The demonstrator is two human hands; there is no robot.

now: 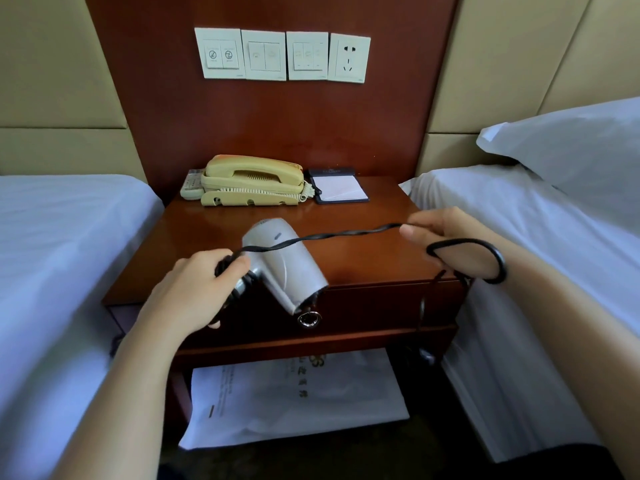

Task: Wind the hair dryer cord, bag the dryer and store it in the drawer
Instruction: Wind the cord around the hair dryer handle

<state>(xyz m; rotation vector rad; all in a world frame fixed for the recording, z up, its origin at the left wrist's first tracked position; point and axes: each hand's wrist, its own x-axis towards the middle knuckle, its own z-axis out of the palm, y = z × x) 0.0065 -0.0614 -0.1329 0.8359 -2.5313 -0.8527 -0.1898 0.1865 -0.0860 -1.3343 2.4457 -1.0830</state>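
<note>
A silver hair dryer (284, 265) hangs over the front edge of the wooden nightstand (363, 251), nozzle pointing down. My left hand (194, 289) grips its folded handle, where a few turns of black cord sit. The black cord (332, 235) runs taut from there to my right hand (450, 240), which pinches it and has a loop of it round the wrist. The cord's loose end hangs down past the nightstand's right corner. The drawer (381, 306) with its round metal pull (309, 318) is closed. A white bag (294, 400) lies flat below the nightstand.
A cream telephone (252, 181), a remote (192, 185) and a notepad (339, 187) stand at the back of the nightstand. White beds flank it on both sides, with a pillow (571, 150) at the right. Wall switches and a socket (349, 58) are above.
</note>
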